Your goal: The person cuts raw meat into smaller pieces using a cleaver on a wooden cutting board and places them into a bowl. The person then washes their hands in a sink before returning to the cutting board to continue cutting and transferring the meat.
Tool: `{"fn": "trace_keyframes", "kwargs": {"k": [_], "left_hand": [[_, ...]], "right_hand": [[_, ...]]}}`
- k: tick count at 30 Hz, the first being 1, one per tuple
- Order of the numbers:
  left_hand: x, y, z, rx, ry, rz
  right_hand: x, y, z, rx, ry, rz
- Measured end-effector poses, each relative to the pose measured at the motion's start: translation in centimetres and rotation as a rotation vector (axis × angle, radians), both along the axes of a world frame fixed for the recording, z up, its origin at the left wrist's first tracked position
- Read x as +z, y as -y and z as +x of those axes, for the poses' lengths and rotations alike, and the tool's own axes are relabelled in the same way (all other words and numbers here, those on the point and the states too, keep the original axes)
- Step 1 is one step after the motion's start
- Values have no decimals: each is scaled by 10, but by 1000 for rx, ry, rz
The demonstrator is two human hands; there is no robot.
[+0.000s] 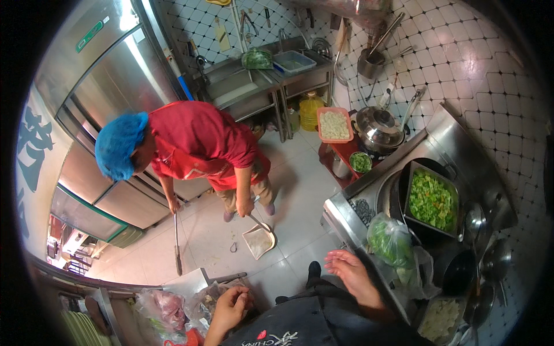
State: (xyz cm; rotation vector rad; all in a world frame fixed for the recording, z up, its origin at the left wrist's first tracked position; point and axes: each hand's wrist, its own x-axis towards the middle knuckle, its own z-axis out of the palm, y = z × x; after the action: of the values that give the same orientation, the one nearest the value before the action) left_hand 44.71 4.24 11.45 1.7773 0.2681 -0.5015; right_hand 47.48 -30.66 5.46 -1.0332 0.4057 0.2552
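Note:
My left hand (232,304) is at the bottom of the view with its fingers curled. Just beyond it lies a clear plastic bag with brownish contents (205,302); whether the fingers touch or grip it is hidden. My right hand (349,272) hangs over the floor beside the steel stove counter (342,216), empty, with its fingers loosely spread. Close by on the counter sits a plastic bag of green vegetables (389,242). Behind that, a steel tray of chopped greens (433,199) rests over a wok.
A person in a red apron (203,151) holds a broom (177,246) and a dustpan (259,243) over the tiled floor. A lidded steel pot (380,129) and a pink basket of white pieces (334,125) stand beyond the counter. A steel sink (233,88) is at the back.

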Motion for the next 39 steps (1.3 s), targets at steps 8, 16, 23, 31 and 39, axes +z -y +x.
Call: {"fn": "trace_keyframes", "kwargs": {"k": [8, 16, 23, 31, 39], "left_hand": [[19, 52, 66, 7, -65, 100], [-2, 66, 122, 3, -80, 65], [-7, 48, 219, 5, 41, 91], [-17, 21, 302, 23, 120, -51], [-7, 25, 392, -16, -20, -124]], "right_hand": [[-23, 19, 67, 116, -17, 71], [-47, 27, 121, 124, -63, 79], [-22, 23, 214, 70, -12, 144], [-9, 42, 333, -54, 38, 316], [-76, 67, 450, -74, -42, 988]]}}
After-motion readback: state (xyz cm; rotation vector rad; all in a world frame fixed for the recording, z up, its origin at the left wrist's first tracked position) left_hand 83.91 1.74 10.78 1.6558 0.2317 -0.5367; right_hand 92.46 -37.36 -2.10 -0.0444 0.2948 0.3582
